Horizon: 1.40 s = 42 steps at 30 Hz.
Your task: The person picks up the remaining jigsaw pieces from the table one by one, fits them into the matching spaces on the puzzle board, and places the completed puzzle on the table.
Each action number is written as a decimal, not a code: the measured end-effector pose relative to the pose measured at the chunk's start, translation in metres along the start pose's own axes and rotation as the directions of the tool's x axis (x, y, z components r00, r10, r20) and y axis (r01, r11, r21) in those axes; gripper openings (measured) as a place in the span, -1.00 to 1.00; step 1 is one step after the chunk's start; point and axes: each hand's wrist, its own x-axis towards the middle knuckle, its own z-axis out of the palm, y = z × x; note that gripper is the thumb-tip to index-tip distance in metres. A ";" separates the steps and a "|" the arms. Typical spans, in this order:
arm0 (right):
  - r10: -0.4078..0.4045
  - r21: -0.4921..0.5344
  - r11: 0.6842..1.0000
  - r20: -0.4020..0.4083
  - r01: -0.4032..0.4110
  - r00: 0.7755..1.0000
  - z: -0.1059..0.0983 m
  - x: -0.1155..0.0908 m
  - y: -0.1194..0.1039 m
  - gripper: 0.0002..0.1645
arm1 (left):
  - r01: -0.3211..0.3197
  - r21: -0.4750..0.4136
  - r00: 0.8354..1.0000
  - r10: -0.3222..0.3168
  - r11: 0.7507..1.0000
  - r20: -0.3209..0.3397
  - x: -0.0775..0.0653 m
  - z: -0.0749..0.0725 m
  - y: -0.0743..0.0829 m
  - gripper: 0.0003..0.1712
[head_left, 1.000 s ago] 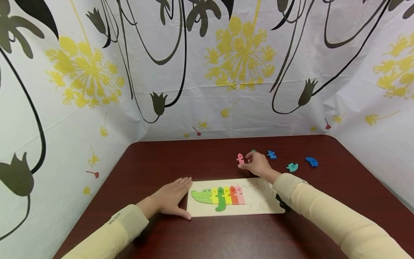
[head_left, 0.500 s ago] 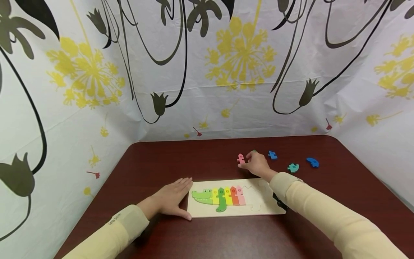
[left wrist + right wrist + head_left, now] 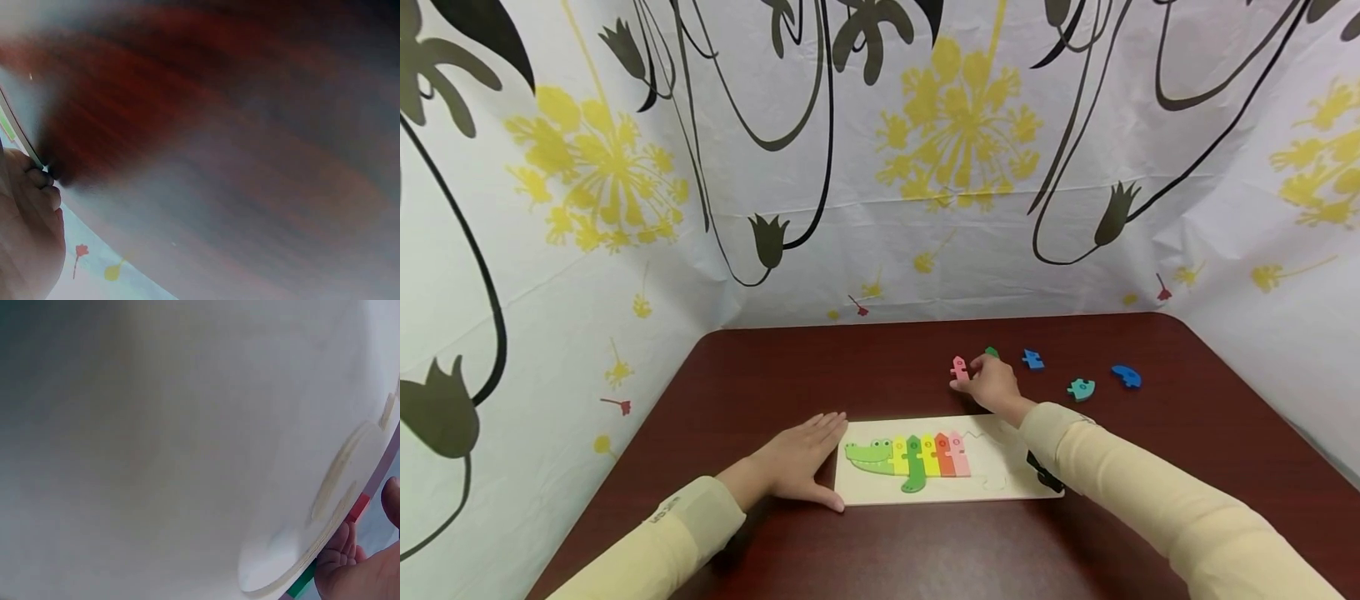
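A pale wooden board [image 3: 940, 492] lies on the table, partly filled with a crocodile puzzle [image 3: 913, 456] in green, yellow, orange and pink; its right part shows bare outlines. My left hand [image 3: 797, 458] lies at the board's left edge, fingers straight and thumb spread. Beyond the board, my right hand [image 3: 995, 383] pinches a pink puzzle piece [image 3: 958, 367] near its lower end, between curled thumb and fingers. In the right wrist view the right hand [image 3: 362, 569] is at the lower right edge, a reddish bit showing between fingertips and thumb. Exact finger contact is small and hard to see.
Behind the right hand sits a green piece [image 3: 992, 352], partly covered. To its right lie a blue piece [image 3: 1032, 359], a teal piece [image 3: 1081, 389] and a curved blue piece [image 3: 1126, 377]. A patterned cloth [image 3: 865, 167] hangs round the dark red table [image 3: 790, 367].
The right wrist and sleeve have shifted slightly left, and more of the green piece shows behind that hand. The pink piece stays nearly in place. The left hand has not moved.
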 end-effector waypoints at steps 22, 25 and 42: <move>0.012 0.004 1.000 -0.006 -0.012 1.000 0.002 -0.003 -0.001 -0.41 | 0.007 -0.003 1.000 -0.007 1.000 0.000 -0.002 0.000 0.001 0.45; 0.014 0.004 1.000 -0.013 -0.014 1.000 0.002 -0.003 -0.001 -0.43 | 0.006 -0.004 1.000 -0.006 1.000 -0.001 -0.001 0.000 0.001 0.44; 0.036 0.002 0.999 -0.045 -0.036 0.998 0.005 -0.002 -0.001 -0.52 | 0.005 -0.005 1.000 -0.005 1.000 0.005 -0.001 0.000 0.002 0.44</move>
